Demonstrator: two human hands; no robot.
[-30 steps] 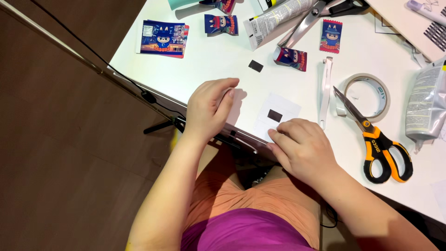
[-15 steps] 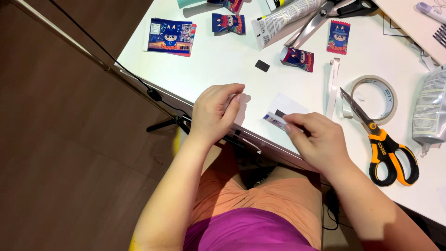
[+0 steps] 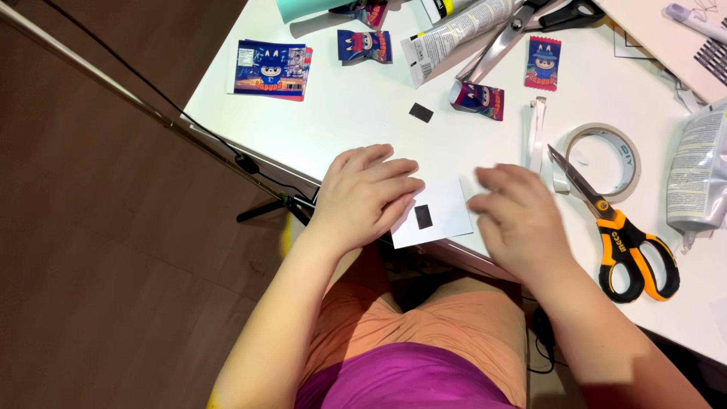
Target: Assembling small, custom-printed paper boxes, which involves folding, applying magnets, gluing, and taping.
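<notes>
White surface (image 3: 341, 129), near edge running diagonally from upper left to lower right of frame. Small white card (image 3: 443, 208) lies at that edge, centre frame, its lower corner overhanging slightly; a black rectangle (image 3: 423, 216) sits on the card. Left hand (image 3: 363, 197) rests flat on the card's left side, fingers (image 3: 397, 185) extended and together, pinning it, gripping nothing. Right hand (image 3: 519, 216) just right of the card, motion-blurred, fingers loosely spread, holding nothing visible; whether it touches the card, cannot tell. Orange-handled scissors (image 3: 621, 231) close beside the right hand, blades over the tape roll (image 3: 604, 159). Second black piece (image 3: 421, 113) above, alone in open white space. Bare room between card and the wrappers (image 3: 477, 98) at upper centre
</notes>
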